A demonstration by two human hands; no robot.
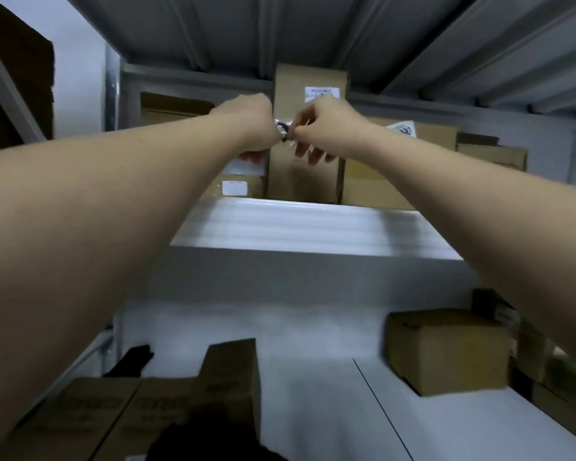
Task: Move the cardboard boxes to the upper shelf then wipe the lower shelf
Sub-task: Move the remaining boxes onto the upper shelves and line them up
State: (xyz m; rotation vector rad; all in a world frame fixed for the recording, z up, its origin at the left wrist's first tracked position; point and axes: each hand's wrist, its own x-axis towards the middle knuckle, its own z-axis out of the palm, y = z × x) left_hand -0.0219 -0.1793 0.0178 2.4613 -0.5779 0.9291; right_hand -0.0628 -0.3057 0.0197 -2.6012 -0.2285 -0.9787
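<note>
Both hands at tall box

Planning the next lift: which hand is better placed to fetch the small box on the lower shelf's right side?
Right, probably. The small box sits under the right arm, far from the left hand. But the right hand pinches a small dark item.

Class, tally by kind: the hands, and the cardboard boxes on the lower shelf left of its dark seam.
Hands: 2 (left hand, right hand)
Cardboard boxes: 3 (two lying boxes, one upright box)
Total: 5
</note>
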